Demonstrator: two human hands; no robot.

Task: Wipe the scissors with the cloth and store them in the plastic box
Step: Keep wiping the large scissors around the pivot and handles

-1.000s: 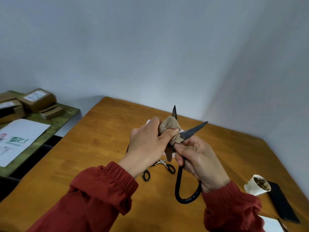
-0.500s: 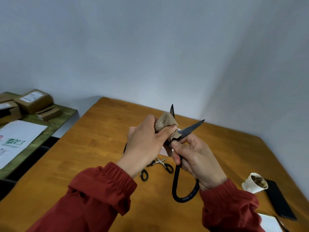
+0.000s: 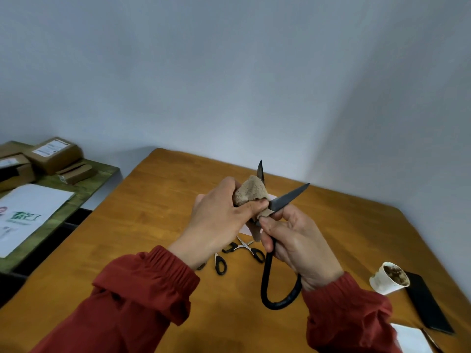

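Note:
I hold large black scissors (image 3: 289, 198) above the wooden table (image 3: 158, 200), blades spread apart and pointing up. My right hand (image 3: 298, 245) grips them just below the blades, the big loop handle hanging under my wrist. My left hand (image 3: 219, 220) pinches a bunched beige cloth (image 3: 248, 193) around the left blade near the pivot. Small black-handled scissors (image 3: 246, 248) lie on the table under my hands, and another small pair (image 3: 219, 264) lies beside them. No plastic box shows in the head view.
A white paper cup (image 3: 388, 277) with brown residue stands at the right beside a black flat object (image 3: 428, 304). A white item (image 3: 411, 338) sits at the bottom right edge. On a green side table at the left lie cardboard boxes (image 3: 54, 155) and a white envelope (image 3: 28, 215).
The left hand with the cloth has shifted slightly along the left blade near the pivot. Both hands and the scissors stay in about the same place above the table.

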